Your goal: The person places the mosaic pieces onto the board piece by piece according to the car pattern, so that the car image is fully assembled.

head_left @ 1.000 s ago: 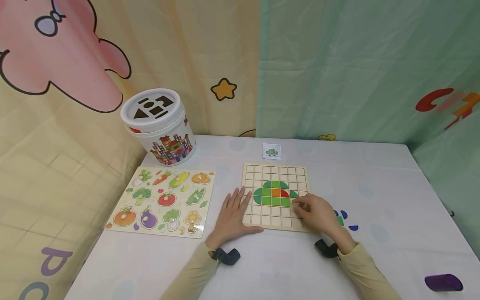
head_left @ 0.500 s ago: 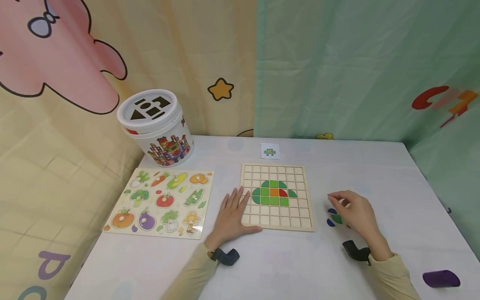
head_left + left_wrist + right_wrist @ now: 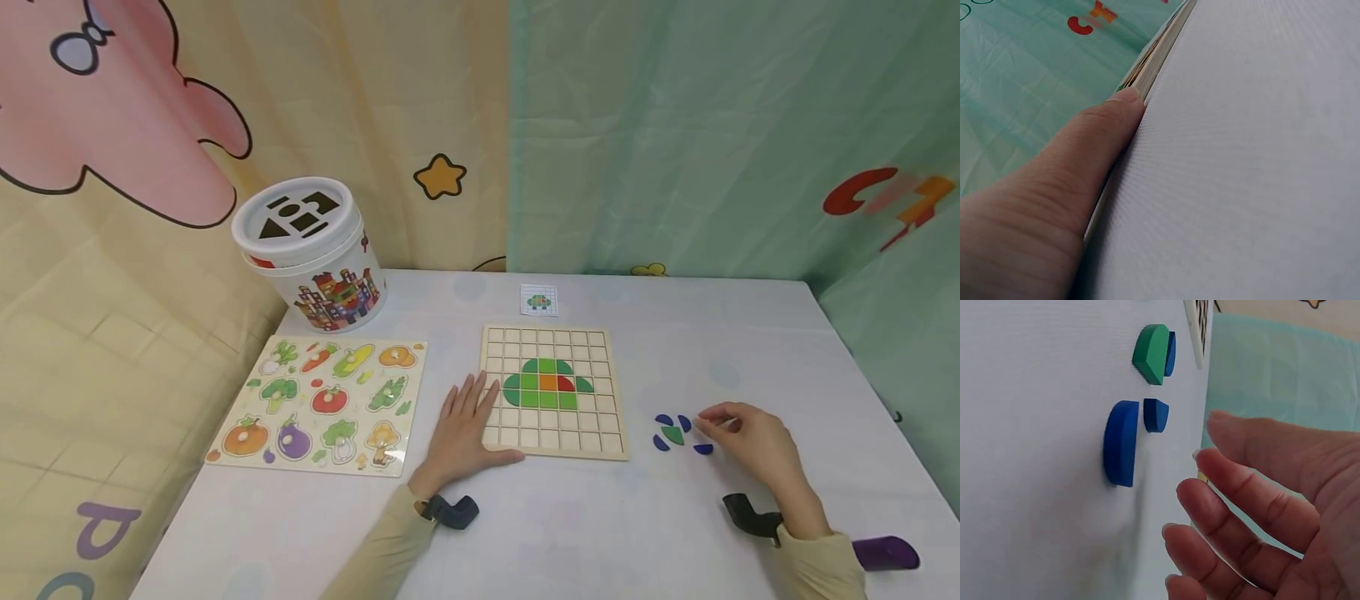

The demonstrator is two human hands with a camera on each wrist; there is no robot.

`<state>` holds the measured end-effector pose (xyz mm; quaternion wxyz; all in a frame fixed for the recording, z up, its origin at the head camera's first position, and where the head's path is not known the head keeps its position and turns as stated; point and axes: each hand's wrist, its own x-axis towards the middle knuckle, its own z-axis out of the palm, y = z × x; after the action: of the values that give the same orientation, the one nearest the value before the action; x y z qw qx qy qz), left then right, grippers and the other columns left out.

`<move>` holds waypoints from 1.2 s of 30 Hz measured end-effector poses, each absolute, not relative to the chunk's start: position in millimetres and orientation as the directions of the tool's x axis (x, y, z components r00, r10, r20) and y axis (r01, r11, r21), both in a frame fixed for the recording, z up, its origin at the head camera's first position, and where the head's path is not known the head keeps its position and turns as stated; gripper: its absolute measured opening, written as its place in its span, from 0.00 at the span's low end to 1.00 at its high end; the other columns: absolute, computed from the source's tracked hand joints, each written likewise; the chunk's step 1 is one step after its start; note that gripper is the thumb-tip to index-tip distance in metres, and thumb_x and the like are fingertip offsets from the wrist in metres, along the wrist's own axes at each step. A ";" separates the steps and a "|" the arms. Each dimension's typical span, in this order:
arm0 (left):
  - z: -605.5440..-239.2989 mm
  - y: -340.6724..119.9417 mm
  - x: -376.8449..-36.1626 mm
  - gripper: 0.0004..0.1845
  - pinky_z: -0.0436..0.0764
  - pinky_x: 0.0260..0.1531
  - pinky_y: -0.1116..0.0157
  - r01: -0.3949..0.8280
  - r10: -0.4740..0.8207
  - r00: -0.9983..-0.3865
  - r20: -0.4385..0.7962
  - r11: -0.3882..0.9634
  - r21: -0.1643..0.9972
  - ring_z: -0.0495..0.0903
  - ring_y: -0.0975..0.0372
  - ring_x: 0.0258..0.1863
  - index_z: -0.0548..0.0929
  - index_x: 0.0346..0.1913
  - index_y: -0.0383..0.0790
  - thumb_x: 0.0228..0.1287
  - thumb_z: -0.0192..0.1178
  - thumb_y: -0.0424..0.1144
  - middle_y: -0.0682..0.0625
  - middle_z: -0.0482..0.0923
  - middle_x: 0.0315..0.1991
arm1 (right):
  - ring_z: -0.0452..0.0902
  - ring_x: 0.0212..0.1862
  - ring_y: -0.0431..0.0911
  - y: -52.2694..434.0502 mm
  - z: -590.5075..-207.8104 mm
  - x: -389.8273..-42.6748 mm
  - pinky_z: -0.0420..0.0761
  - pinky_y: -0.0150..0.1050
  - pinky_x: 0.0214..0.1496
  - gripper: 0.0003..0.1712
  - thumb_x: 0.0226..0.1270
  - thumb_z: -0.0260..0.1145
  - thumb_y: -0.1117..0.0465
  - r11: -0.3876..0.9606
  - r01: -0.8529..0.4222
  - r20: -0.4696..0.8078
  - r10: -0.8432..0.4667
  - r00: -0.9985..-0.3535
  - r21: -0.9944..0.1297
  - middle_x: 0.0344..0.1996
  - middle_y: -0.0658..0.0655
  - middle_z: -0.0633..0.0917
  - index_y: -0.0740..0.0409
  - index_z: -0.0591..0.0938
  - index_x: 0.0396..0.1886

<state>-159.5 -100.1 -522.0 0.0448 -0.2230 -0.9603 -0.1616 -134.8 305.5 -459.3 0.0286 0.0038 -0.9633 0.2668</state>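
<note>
A wooden grid board point(image 3: 555, 437) lies mid-table, with green, orange and red tiles point(image 3: 547, 385) set in its middle cells. My left hand point(image 3: 462, 429) rests at the board's lower left corner, fingers spread. In the left wrist view its thumb point(image 3: 1079, 156) lies along the board's edge point(image 3: 1163, 56). Right of the board my right hand point(image 3: 757, 446) hovers with nothing in it, fingers loosely bent. Just left of its fingertips lie a green quarter-round piece point(image 3: 673, 435) and several blue half-round pieces point(image 3: 702, 449). In the right wrist view a blue piece point(image 3: 1121, 444) stands apart from the fingers.
A small picture card point(image 3: 539, 300) lies behind the board. To the left are a vegetable puzzle board point(image 3: 318, 408) and a white bucket point(image 3: 322, 258) with shape holes in its lid. A purple block point(image 3: 888, 553) lies at the right, partly behind the sleeve.
My right hand has left the board and moved right, past the loose pieces, uncovering them. The left hand stays in place on the board.
</note>
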 end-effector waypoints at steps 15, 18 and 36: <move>-519.3 -97.9 -159.0 0.60 0.40 0.69 0.52 0.451 0.419 -0.892 0.168 0.840 0.300 0.39 0.50 0.73 0.52 0.75 0.40 0.46 0.56 0.76 0.42 0.42 0.75 | 0.66 0.23 0.43 290.7 -466.9 -136.1 0.64 0.37 0.24 0.21 0.54 0.72 0.44 0.860 0.018 -0.071 -0.021 -0.997 -0.510 0.20 0.48 0.74 0.57 0.78 0.26; -519.2 -98.0 -159.8 0.60 0.40 0.69 0.51 0.453 0.419 -0.891 0.173 0.843 0.291 0.40 0.50 0.73 0.52 0.75 0.40 0.46 0.56 0.76 0.42 0.43 0.75 | 0.66 0.24 0.44 289.4 -465.6 -137.7 0.64 0.37 0.24 0.21 0.55 0.71 0.44 0.856 0.032 -0.090 -0.018 -0.996 -0.516 0.19 0.49 0.74 0.58 0.79 0.27; -520.6 -99.2 -159.2 0.61 0.36 0.69 0.55 0.428 0.408 -0.904 0.131 0.859 0.282 0.36 0.52 0.73 0.49 0.75 0.43 0.45 0.53 0.78 0.44 0.39 0.75 | 0.72 0.26 0.46 273.1 -461.4 -138.7 0.67 0.38 0.24 0.21 0.56 0.70 0.47 0.876 0.102 -0.129 0.046 -0.991 -0.472 0.22 0.51 0.78 0.61 0.80 0.29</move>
<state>-159.2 -99.2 -520.6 0.0333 -0.2169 -0.9634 -0.1537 -138.7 273.1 -461.4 -0.0570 -0.0384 -0.9668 0.2463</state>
